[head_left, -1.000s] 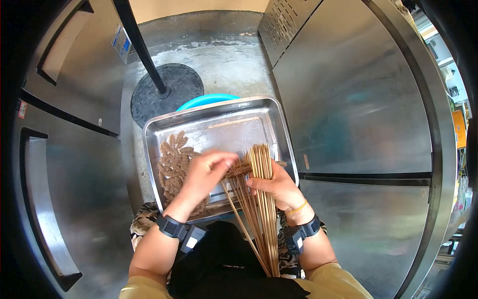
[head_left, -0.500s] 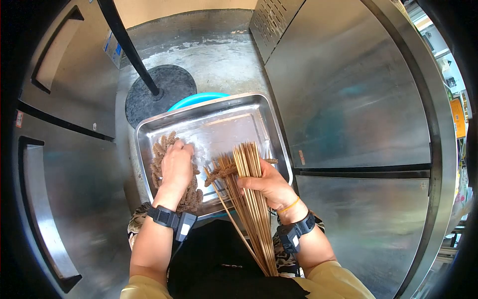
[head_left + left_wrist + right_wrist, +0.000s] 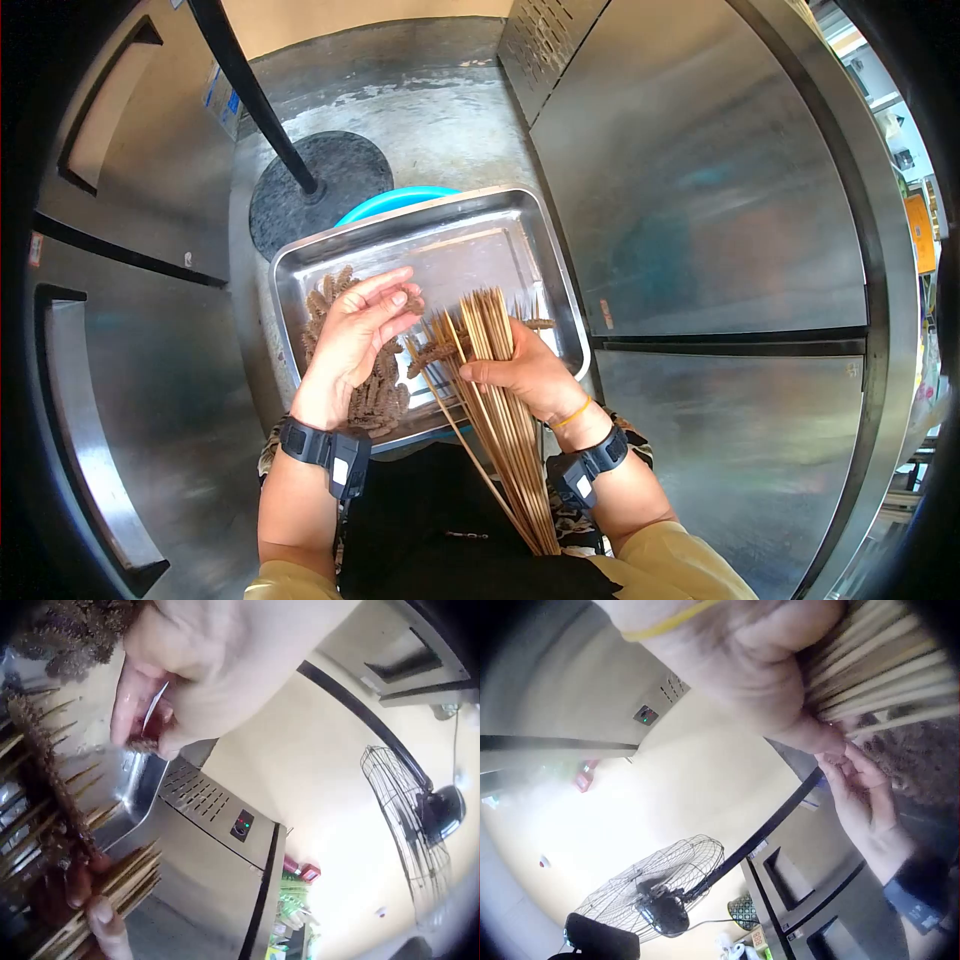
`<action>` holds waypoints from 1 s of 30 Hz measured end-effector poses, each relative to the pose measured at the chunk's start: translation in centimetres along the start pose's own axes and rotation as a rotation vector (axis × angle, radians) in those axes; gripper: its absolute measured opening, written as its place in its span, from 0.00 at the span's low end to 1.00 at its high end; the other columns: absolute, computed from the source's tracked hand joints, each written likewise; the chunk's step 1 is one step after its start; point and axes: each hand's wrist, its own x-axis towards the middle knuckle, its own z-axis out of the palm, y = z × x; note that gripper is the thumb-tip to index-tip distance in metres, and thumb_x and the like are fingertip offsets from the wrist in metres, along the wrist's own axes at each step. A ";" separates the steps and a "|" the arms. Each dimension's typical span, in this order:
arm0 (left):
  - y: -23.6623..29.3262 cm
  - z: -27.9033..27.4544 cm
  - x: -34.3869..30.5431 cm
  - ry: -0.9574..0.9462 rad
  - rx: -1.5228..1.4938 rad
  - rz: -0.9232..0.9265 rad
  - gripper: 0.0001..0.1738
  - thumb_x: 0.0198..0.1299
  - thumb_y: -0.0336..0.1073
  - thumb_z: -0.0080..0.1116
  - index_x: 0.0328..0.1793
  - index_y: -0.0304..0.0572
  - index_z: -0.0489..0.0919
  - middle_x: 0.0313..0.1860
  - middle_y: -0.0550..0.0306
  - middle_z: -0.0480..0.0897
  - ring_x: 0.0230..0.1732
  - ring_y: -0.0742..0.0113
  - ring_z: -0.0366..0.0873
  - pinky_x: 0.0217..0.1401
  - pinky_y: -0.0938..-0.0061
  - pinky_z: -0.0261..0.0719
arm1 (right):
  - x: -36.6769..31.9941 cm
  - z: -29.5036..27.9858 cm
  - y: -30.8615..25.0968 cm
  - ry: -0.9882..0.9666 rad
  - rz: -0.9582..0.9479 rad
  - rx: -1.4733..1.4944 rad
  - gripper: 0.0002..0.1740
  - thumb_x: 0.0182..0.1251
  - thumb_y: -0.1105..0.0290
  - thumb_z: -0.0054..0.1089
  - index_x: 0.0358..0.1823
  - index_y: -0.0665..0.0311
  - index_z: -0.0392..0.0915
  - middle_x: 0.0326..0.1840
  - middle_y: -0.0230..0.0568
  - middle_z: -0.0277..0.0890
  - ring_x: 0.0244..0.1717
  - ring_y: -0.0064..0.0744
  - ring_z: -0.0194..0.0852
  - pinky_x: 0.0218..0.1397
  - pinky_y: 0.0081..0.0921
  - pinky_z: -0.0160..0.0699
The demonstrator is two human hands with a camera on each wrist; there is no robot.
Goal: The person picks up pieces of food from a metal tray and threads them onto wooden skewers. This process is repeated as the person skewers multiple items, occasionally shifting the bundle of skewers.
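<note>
My right hand (image 3: 535,375) grips a thick bundle of bamboo skewers (image 3: 505,420), thumb across them and pointed tips up. Brown, knobbly strips (image 3: 432,355) lie threaded across several skewers near their tips; one end pokes out right of the hand. To the left, my left hand (image 3: 352,328) pinches a small brown knobbly piece (image 3: 413,303) between thumb and fingers, close to the skewer tips. The left wrist view shows this piece (image 3: 141,744) at the fingertips. A pile of similar brown pieces (image 3: 378,398) lies below the left hand, which partly covers it.
A steel tray (image 3: 555,270) sits before the person, with a blue basin (image 3: 395,203) partly hidden behind it. A black pole on a round base (image 3: 335,180) stands beyond. Steel cabinets flank both sides, the right one (image 3: 700,200) close to the tray. A fan (image 3: 660,892) stands behind.
The left hand went from beside the skewers down to the pile, then rose back toward the skewers with a brown piece. The right hand keeps its grip on the bundle.
</note>
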 end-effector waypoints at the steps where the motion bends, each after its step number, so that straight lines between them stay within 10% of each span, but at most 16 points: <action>1: 0.0 0.1 -0.1 -0.005 -0.005 0.003 0.19 0.61 0.28 0.59 0.60 0.41 0.76 0.49 0.54 0.81 0.50 0.68 0.79 0.54 0.74 0.79 | 0.0 0.2 0.0 0.007 -0.006 0.002 0.24 0.55 0.81 0.65 0.54 0.66 0.69 0.37 0.31 0.76 0.31 0.19 0.73 0.34 0.16 0.74; 30: -1.2 1.3 -0.4 0.041 0.076 -0.005 0.15 0.63 0.31 0.59 0.54 0.34 0.77 0.43 0.50 0.83 0.44 0.66 0.82 0.48 0.75 0.83 | 0.3 1.1 -0.1 -0.031 -0.026 -0.018 0.25 0.56 0.81 0.65 0.55 0.65 0.68 0.36 0.30 0.74 0.31 0.18 0.71 0.33 0.16 0.73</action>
